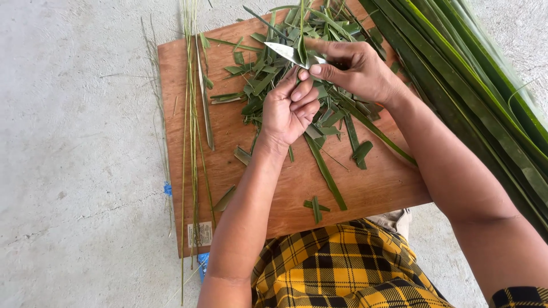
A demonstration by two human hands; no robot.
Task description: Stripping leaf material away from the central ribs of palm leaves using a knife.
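My left hand (290,107) is curled shut around a narrow green leaf strip (302,43) that stands up from its fingers over a wooden board (274,188). My right hand (354,67) grips a small knife, and its pale blade (283,52) lies across the strip just above my left fingers. Both hands touch at the fingertips above a heap of cut leaf pieces (268,77).
Long thin leaf ribs (192,142) lie along the board's left side. A bundle of long green palm leaves (474,85) runs diagonally at the right. Concrete floor (74,142) surrounds the board. Yellow plaid cloth (342,268) covers my lap at the bottom.
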